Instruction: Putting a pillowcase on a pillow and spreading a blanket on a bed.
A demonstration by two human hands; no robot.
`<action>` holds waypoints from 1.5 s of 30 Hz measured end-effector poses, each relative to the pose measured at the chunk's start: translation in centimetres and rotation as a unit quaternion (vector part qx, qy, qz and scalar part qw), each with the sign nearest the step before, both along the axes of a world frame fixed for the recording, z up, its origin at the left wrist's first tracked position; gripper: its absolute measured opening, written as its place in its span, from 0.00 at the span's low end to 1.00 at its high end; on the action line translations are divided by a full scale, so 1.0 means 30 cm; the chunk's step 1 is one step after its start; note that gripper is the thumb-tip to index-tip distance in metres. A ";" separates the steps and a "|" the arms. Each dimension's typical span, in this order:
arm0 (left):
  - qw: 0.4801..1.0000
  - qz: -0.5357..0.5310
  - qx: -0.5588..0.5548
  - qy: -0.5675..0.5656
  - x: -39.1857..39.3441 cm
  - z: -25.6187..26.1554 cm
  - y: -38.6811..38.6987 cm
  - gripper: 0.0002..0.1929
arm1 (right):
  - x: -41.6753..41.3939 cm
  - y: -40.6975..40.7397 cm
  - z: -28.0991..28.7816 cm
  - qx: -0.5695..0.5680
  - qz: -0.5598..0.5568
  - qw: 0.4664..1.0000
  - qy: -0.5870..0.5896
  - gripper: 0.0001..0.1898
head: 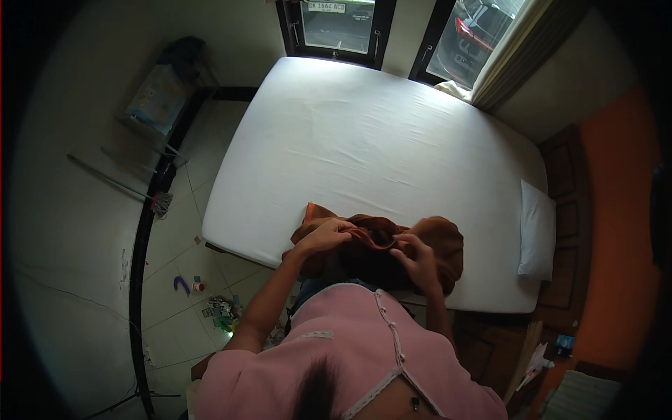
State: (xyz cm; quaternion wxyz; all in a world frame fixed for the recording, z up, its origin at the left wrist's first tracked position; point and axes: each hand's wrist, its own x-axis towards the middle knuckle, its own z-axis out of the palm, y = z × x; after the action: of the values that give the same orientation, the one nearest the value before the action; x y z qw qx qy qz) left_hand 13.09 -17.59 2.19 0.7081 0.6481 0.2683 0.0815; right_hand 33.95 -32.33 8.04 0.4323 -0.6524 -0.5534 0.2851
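Observation:
Both hands are on a bunched rust-brown cloth that lies over the near edge of a bed with a white fitted sheet. My left hand pinches the cloth's gathered rim on the left. On the right, my right hand grips the same rim between thumb and fingers. Between the hands the rim sags in a curve, with dark fabric below it. The cloth's underside and its full shape are hidden in the folds.
A white pillow rests at the bed's right end. Left of the bed, a mop leans on the wall near a rack with cloths. Small items litter the tiled floor. Windows and a curtain stand beyond the bed.

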 end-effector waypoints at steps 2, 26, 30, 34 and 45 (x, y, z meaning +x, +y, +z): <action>0.999 -0.008 -0.038 -0.015 0.022 0.059 -0.018 0.16 | -0.075 0.056 -0.044 -0.059 0.063 0.996 0.007 0.18; 0.970 -0.018 0.240 0.046 0.000 0.091 -0.001 0.22 | -0.067 0.124 -0.125 -0.017 0.082 0.996 -0.022 0.10; 0.886 0.062 0.450 0.093 -0.034 0.001 0.008 0.19 | -0.044 0.134 -0.113 0.041 0.062 0.995 -0.071 0.12; 0.866 0.190 0.460 0.049 -0.050 -0.006 -0.006 0.18 | -0.004 0.127 -0.110 0.019 0.024 0.998 -0.053 0.12; 0.847 0.279 0.450 0.048 -0.107 -0.082 -0.006 0.10 | 0.049 0.108 -0.120 0.023 -0.086 0.992 0.094 0.06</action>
State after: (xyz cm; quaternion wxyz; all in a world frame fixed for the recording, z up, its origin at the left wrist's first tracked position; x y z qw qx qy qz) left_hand 9.88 -17.75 -0.29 0.2728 0.7964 0.4053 0.3565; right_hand 35.40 -29.08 4.43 0.5198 -0.6577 -0.4588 0.2946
